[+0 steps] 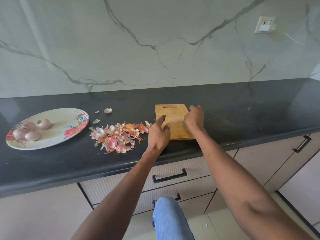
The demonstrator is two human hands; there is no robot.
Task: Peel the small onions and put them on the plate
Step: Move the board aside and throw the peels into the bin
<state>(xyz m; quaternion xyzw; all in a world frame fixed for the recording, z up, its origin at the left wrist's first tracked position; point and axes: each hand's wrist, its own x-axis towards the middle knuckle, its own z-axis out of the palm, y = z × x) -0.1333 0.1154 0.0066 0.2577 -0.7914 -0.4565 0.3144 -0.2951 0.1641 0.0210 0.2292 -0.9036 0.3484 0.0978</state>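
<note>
Your left hand [158, 134] lies spread, empty, on the board [174, 122]; your right hand [194, 118] curls loosely there. Four onions [31, 130] sit on the plate [60, 135], peels [117, 135] beside it.

Black counter [52, 170] w/ plate [57, 139], onion peels [117, 137], cutting board [174, 122]

Bare counter [259, 110] right of the cutting board [174, 122]; peel heap [117, 137] blocking the path toward the plate [52, 142].

Bright even daylight, soft sheen on the dark counter [242, 108] toward 2 o'clock, wide-angle bending at edges, slightly soft detail
</note>
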